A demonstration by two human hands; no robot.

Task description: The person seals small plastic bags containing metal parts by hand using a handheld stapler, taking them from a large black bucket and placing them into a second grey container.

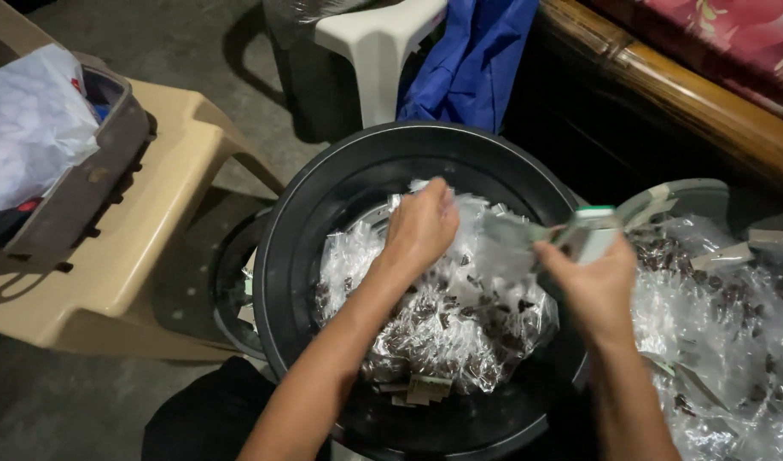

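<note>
Packets in clear plastic [442, 316], each showing small dark pieces inside, are lying heaped in a round black basin [297, 222] on the floor, and a person is working over them with both bare hands. The left hand [421, 226] is reaching down onto the top of the heap, its grip closed on a fold of the clear wrapping. The right hand [592, 282] is hovering at the basin's right rim, its grip clamped on a slim white-and-green item [592, 230], blurred, so its kind cannot be told. By the look of it, the step in hand is sorting or bundling the packets one handful at a time; the next move seems to call for the left hand to lift its packet free of the tangle without dragging its neighbours, and for the two hands to meet. To the right, a second pile of the same clear packets [733, 333] is spreading beside a grey lid-like disc [690, 196]. To the left, a beige plastic stool [161, 222] is carrying a brown basket [93, 179] stuffed with a white plastic bag [29, 128]. Behind the basin, a white plastic chair [378, 47] and a blue cloth [477, 60] are standing against a wooden bed frame [681, 94].
</note>
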